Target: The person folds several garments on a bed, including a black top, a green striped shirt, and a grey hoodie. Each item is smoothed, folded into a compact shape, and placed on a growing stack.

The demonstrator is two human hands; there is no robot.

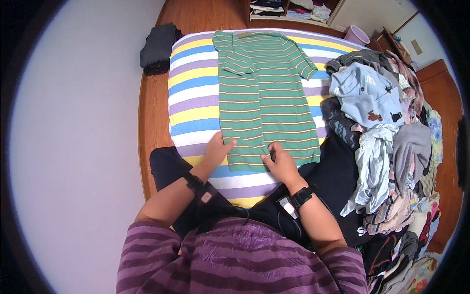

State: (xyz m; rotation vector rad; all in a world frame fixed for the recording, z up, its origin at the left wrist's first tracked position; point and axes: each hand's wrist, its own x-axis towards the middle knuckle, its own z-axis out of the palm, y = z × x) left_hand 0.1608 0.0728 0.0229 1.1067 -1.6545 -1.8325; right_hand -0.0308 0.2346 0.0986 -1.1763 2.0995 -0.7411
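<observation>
A green short-sleeved knit shirt (282, 103) with thin brown and white stripes lies on a striped bedsheet (194, 99), its hem towards me. Its left side is folded inward over the body, and the sleeve on that side is doubled back on top. My left hand (217, 149) rests at the folded left edge near the hem, thumb on the fabric; whether its fingers grip the cloth is unclear. Between the thumb and index finger of my right hand (281, 161) is the inner edge of the folded panel, low on the shirt. The right sleeve lies spread outward.
A large heap of clothes, with a light blue knit garment (367, 95) on top, covers the bed's right side. Dark folded trousers (158, 46) sit beyond its left edge. Behind are an open shelf (290, 20) of clothes and a lilac bin (357, 35). A wall (80, 147) rises on the left.
</observation>
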